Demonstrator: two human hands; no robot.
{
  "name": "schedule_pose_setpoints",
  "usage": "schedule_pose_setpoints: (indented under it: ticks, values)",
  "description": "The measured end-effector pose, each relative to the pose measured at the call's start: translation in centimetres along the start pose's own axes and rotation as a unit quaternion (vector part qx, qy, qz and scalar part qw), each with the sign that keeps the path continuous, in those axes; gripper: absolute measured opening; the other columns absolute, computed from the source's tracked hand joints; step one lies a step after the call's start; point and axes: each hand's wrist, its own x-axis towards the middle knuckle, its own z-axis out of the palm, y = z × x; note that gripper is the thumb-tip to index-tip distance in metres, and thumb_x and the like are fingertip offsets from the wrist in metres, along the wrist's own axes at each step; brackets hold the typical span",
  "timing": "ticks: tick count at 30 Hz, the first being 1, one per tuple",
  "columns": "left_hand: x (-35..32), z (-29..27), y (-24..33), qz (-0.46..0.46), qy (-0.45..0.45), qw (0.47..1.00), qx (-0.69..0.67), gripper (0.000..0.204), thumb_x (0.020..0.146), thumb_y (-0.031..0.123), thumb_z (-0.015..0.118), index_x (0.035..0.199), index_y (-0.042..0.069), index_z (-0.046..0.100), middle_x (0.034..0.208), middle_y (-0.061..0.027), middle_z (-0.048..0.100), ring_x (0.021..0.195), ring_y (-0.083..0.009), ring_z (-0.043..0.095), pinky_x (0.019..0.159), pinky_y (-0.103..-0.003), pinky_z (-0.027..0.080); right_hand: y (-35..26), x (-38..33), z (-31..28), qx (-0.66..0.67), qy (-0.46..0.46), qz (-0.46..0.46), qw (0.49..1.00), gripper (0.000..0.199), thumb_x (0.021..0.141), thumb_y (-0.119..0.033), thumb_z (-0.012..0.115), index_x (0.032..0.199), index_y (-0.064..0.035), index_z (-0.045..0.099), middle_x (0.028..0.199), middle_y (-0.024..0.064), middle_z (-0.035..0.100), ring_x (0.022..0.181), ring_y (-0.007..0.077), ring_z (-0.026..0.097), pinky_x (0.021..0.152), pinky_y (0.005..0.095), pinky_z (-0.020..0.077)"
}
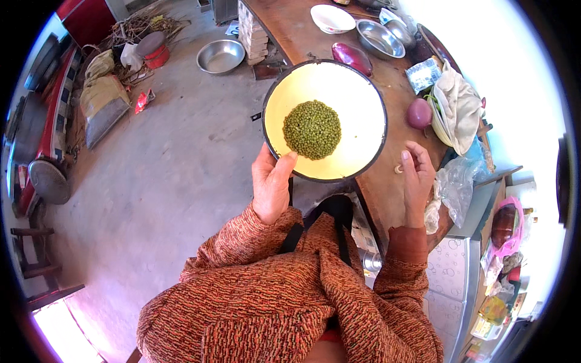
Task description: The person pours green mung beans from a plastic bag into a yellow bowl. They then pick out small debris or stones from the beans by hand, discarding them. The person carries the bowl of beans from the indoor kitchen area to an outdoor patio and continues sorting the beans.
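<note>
1. Through the head camera I see the left hand (270, 189) gripping the near rim of a round, dark-rimmed, pale-yellow bowl (361, 121).
2. Small round green beans (312, 129) lie inside, just beyond that hand's thumb.
3. The right hand (416, 181) is half-curled over the brown wooden worktop (396, 103); I cannot tell whether it holds anything.

Along the brown worktop (396, 103) sit a white bowl (333, 20), a metal bowl (379, 40), a glossy purple eggplant (352, 58), a blue-and-white packet (423, 75) and a pale cloth (460, 106), beside what may be an onion (419, 114). A metal basin (221, 57) rests on the grey floor (157, 157), well apart from a sack (104, 97).
</note>
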Motion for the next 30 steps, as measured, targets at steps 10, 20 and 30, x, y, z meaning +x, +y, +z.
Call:
schedule_pose_setpoints:
  ticks: [10, 20, 30]
  values:
    - [-1.4, -0.1, 0.4, -0.022, -0.065, 0.998, -0.004, 0.042, 0.091, -0.001, 0.048, 0.132, -0.003, 0.042, 0.125, -0.0089, 0.055, 0.114, -0.0142, 0.051, 0.1, -0.03, 0.039, -7.5, -1.0, 5.1, 0.22, -0.185, 0.112, 0.951, 0.04, 0.09, -0.016, 0.058, 0.124, 0.0041, 0.052, 0.113, 0.0072, 0.059, 0.102, 0.0133, 0.054, 0.09, 0.0271, 0.0416]
    - [-0.3, -1.6, -0.7, -0.144, -0.125, 0.974, -0.12, 0.066, 0.08, 0.022, 0.058, 0.137, -0.004, 0.036, 0.131, -0.0159, 0.052, 0.119, -0.0265, 0.052, 0.102, -0.038, 0.04, -3.4, -3.5, 6.5, 0.287, -0.177, 0.159, 0.928, 0.045, 0.085, -0.007, 0.059, 0.128, 0.0044, 0.048, 0.118, 0.0092, 0.057, 0.104, 0.0152, 0.054, 0.093, 0.0294, 0.0417]
    - [-0.6, -2.0, -0.9, -0.126, -0.132, 0.98, -0.085, 0.068, 0.079, 0.023, 0.057, 0.138, -0.002, 0.034, 0.132, -0.0153, 0.05, 0.12, -0.0253, 0.05, 0.103, -0.038, 0.039, -5.8, -1.9, 4.9, -0.232, -0.152, -0.29, 0.916, 0.053, 0.074, -0.011, 0.072, 0.124, -0.0116, 0.054, 0.122, 0.0127, 0.054, 0.103, 0.0287, 0.058, 0.085, 0.0353, 0.0494]
